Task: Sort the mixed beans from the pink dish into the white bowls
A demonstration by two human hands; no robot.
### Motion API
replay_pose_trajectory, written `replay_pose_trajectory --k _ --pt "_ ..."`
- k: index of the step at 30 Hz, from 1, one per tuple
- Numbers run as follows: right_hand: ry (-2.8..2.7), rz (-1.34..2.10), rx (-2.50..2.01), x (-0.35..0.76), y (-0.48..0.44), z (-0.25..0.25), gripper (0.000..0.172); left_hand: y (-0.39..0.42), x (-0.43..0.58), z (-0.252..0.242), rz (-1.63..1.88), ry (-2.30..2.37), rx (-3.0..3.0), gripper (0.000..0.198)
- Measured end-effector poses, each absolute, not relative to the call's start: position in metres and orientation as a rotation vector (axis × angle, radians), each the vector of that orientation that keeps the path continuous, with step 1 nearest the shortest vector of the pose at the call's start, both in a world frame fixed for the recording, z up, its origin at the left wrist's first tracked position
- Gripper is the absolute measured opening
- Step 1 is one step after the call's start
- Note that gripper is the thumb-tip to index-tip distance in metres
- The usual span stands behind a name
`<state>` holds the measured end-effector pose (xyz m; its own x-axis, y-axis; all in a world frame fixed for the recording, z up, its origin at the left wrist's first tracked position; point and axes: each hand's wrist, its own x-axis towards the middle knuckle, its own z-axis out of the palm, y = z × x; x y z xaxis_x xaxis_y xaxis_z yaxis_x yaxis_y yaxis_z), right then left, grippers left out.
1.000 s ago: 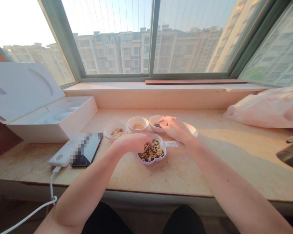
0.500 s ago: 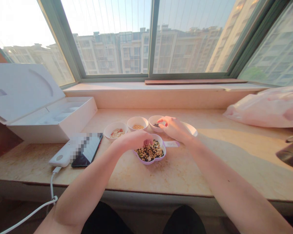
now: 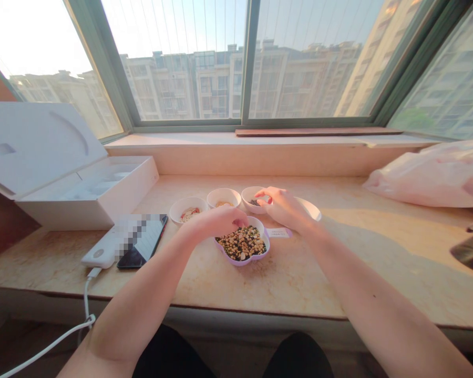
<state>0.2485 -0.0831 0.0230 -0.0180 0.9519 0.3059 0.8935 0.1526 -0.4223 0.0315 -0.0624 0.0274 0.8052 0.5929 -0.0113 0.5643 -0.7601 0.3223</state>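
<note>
My left hand (image 3: 225,219) is over the back left of a purple-rimmed, lobed bowl (image 3: 247,261). Its fingers are drawn together just above the mixed beans (image 3: 240,242), which are black, green and tan; anything between the fingertips is too small to make out. At the right side of a small white bowl (image 3: 246,195) holding dark beans (image 3: 254,202), my right hand (image 3: 279,203) is open, with thumb and forefinger apart over the rim. Behind that hand, another white dish (image 3: 312,209) is partly hidden.
Two more white bowls stand left: one with pale and red pieces (image 3: 176,210), one with tan grains (image 3: 216,193). A labelled tag (image 3: 279,232) lies beside the purple bowl. Farther left are a phone (image 3: 145,247), a cabled power bank (image 3: 102,249) and an open box (image 3: 122,191); right, a plastic bag (image 3: 433,176).
My left hand has lifted slightly from the beans in the purple bowl. My right hand has stayed at the bowl of dark beans, with little change.
</note>
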Motion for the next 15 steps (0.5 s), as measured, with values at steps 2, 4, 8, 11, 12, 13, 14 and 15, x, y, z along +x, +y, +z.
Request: replay_pose_trajectory --k 2,4,8,11,12,13,14,15 --pt "-1.929 0.141 -1.736 0.246 -0.084 0.025 0.024 -0.057 0.031 0.022 0.205 0.871 2.664 0.034" --pt "-1.957 0.149 -1.722 0.243 -0.088 0.028 0.02 -0.05 0.031 0.018 0.337 0.922 2.644 0.033" --pt "-2.133 0.177 -1.71 0.233 -0.099 0.03 0.016 -0.037 0.031 0.014 0.642 0.997 2.636 0.027" --pt "-2.301 0.216 -1.682 0.223 -0.105 0.026 0.016 -0.029 0.029 0.012 0.8 1.039 2.575 0.025" --pt "-2.342 0.215 -1.69 0.22 -0.106 0.025 0.016 -0.026 0.028 0.01 0.842 1.084 2.547 0.025" --pt "-2.377 0.198 -1.713 0.217 -0.106 0.024 0.018 -0.023 0.026 0.008 0.88 1.143 2.521 0.026" --pt "-2.403 0.167 -1.747 0.214 -0.107 0.022 0.02 -0.02 0.025 0.006 0.898 1.196 2.504 0.026" --pt "-2.428 0.131 -1.782 0.212 -0.107 0.021 0.022 -0.018 0.023 0.003 0.909 1.243 2.502 0.027"
